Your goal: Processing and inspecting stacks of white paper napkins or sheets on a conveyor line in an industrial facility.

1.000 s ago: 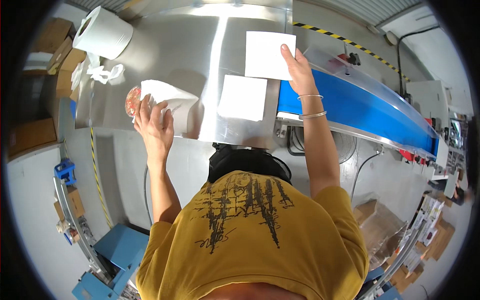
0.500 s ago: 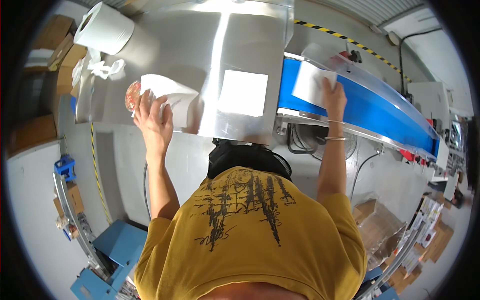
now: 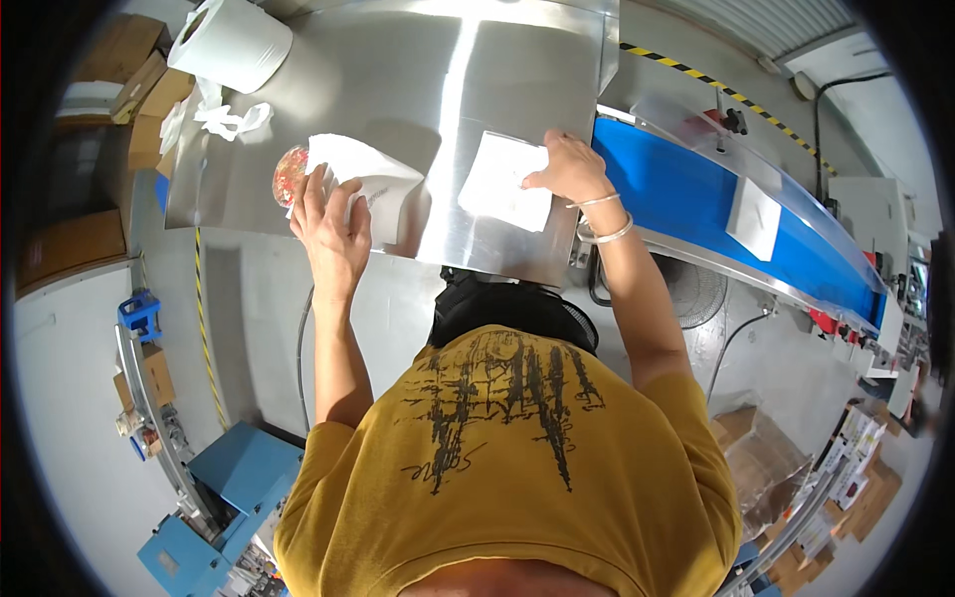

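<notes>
At the left of the steel table, my left hand (image 3: 336,227) rests with bent fingers on white flat packets (image 3: 383,184), gripping their near left part. A round, red multicoloured thing (image 3: 290,175) shows beside them, partly covered by the white packets. My right hand (image 3: 577,171) is at the table's right edge, its thumb and fingers on the right side of a square white packet (image 3: 502,184) lying on the steel. Some of its fingertips are hidden. Another white packet (image 3: 754,219) lies on the blue conveyor belt (image 3: 676,189), apart from both hands.
A large white roll (image 3: 231,45) and a crumpled white plastic strip (image 3: 235,121) are at the back left of the steel table (image 3: 378,70). A clear guard (image 3: 786,177) runs along the belt's far side. Below the conveyor stands a round fan (image 3: 691,294). Cardboard boxes (image 3: 149,129) are at the left.
My right hand has let go of a white packet on the belt and moved left to the square one on the table. The released packet is farther right. My left hand stays on its packets.
</notes>
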Demonstrator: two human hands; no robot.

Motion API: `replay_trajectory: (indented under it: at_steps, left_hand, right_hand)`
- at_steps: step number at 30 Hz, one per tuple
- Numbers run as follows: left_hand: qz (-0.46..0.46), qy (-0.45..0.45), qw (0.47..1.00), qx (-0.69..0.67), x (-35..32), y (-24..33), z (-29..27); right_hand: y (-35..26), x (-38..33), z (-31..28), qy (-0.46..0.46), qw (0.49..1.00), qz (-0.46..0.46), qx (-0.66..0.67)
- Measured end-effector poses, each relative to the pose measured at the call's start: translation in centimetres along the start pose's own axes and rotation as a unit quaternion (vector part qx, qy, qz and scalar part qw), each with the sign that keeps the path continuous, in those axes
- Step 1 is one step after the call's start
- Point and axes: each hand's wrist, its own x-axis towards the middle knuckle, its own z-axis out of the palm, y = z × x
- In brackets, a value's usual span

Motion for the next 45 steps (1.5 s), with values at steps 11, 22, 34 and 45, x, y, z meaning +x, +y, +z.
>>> replay_trajectory:
  at_steps: [11,22,34,45]
  left_hand:
    - [-0.006,0.009,1.000,0.000,-0.2,-0.2,0.0]
    - [-0.009,0.001,1.000,0.013,-0.1,0.1,0.0]
    - [0.076,0.038,0.996,0.031,0.2,-0.7,0.0]
    - [0.168,0.082,0.982,0.028,0.8,-1.8,0.2]
  right_hand:
    - [3.2,-1.3,2.1,-0.048,0.907,0.016,0.419]
    - [6.4,-4.0,2.1,0.042,0.800,-0.004,0.598]
    - [23.5,-6.1,-2.8,0.254,0.857,0.104,0.437]
    - [21.0,-9.7,-8.5,0.127,0.775,0.007,0.619]
